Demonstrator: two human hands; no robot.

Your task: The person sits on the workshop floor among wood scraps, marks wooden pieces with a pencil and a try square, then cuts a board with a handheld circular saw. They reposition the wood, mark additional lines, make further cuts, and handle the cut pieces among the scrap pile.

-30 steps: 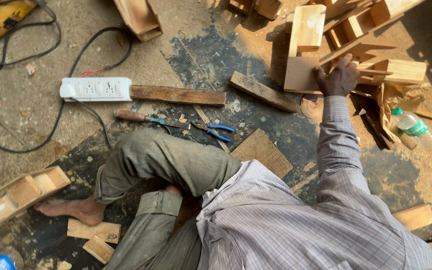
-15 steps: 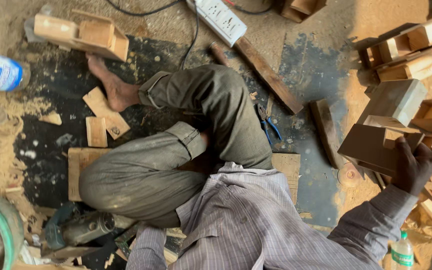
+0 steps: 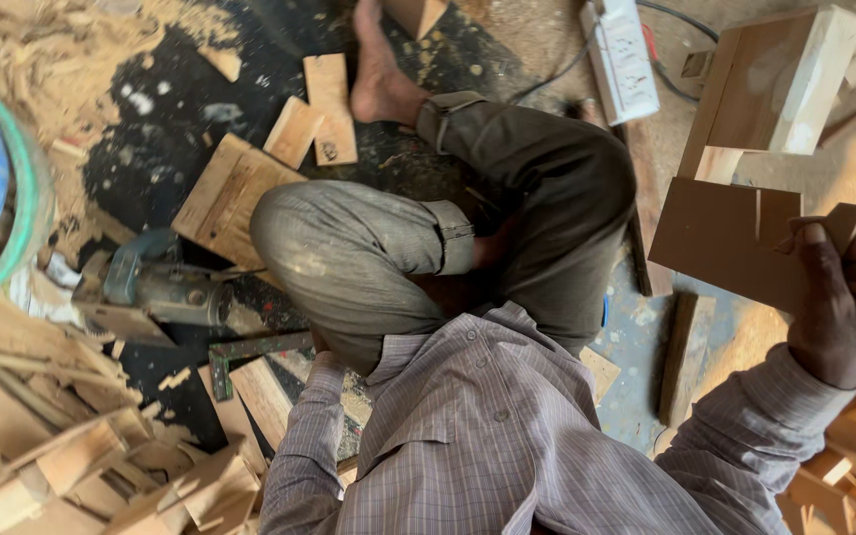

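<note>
- Head view: a wooden box frame (image 3: 745, 188) is held aloft at right, pinched along its lower edge by the right hand (image 3: 844, 297).
- It is judged stiff, light, best gripped at a panel edge.
- Left hand is hidden; its grip cannot be told.

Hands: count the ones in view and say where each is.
1. The right hand is at the right edge, gripping a wooden frame. The left hand is hidden: its sleeve ends behind the bent leg.

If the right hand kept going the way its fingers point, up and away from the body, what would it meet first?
The right hand already grips a wooden box piece. Beyond that, probably the white power strip on the floor, though depth is unclear.
</note>
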